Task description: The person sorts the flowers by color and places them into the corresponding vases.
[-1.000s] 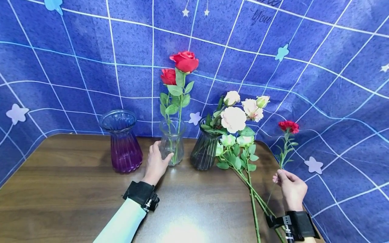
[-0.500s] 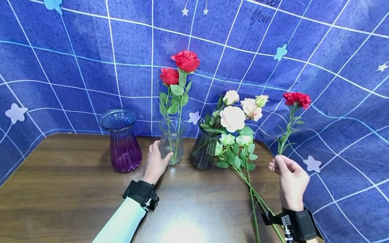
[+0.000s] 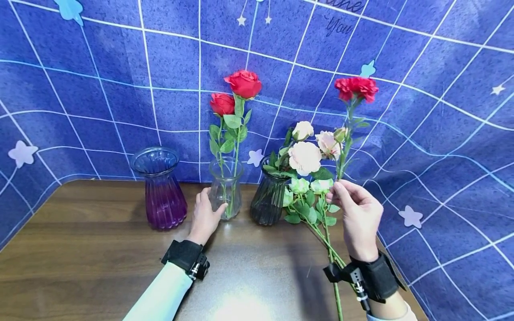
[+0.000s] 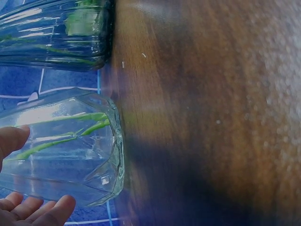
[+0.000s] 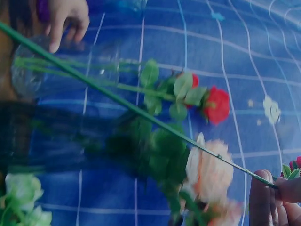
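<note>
Brown wood [image 3: 100,267] spreads beneath the right hand [image 3: 360,216], which pinches a red flower [image 3: 356,89] below its bloom; the left hand [image 3: 205,217] grips a clear vase [image 3: 227,192] with two red roses [image 3: 243,84], between a purple vase [image 3: 164,194] and a dark vase [image 3: 268,198] with pale roses [image 3: 305,158].

Bare left hand [image 3: 206,216] curved, bare right hand [image 3: 359,218] pinching
The left thumb [image 4: 14,139] stands apart from its fingers [image 4: 61,209]; the right thumb [image 5: 289,189] meets the fingertips [image 5: 260,190].

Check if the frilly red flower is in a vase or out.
Out: the right hand holds the frilly red flower aloft by its stem.
</note>
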Demonstrator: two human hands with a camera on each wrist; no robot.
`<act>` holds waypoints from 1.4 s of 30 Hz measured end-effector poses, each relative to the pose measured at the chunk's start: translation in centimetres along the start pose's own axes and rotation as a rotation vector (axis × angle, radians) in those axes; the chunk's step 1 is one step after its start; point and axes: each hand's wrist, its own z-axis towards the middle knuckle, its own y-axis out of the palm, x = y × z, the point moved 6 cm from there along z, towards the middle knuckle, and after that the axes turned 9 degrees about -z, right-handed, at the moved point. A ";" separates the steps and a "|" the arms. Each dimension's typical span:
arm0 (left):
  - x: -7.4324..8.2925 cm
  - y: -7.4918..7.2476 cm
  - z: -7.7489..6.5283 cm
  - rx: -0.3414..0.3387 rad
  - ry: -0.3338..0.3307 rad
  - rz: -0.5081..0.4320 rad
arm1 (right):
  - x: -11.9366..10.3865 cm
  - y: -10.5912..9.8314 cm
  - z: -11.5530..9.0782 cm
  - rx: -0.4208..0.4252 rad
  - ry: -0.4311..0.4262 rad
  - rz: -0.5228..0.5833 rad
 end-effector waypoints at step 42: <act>-0.2 0.0 -0.2 0.021 0.036 0.032 | -5.2 17.8 3.7 0.022 -0.341 0.105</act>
